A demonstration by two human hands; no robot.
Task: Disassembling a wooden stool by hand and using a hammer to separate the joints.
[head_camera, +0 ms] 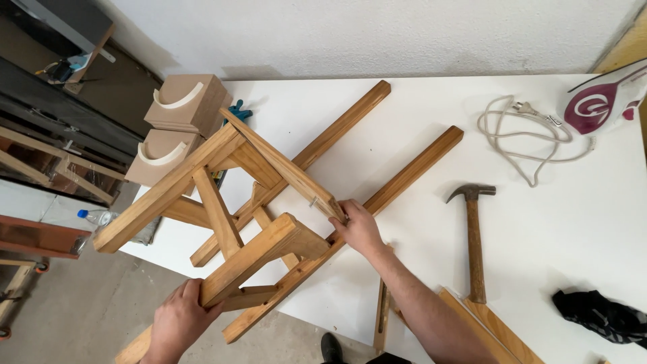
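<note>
A wooden stool frame (222, 202) of light brown beams lies tilted on the white table (539, 222), hanging over its left edge. My left hand (178, 320) grips the lower end of one leg near the bottom of the view. At the end of an upper crossbar, where a metal fastener sticks out, my right hand (358, 228) closes around the wood. Two long legs (404, 178) stretch across the table toward the back right.
A claw hammer (474, 236) lies right of my right arm. A coiled cable (522, 135) and a clothes iron (603, 101) sit at the back right, a black cloth (600, 313) at the front right. Two curved wooden blocks (178, 121) stand at the back left. Loose planks (485, 327) lie at the front.
</note>
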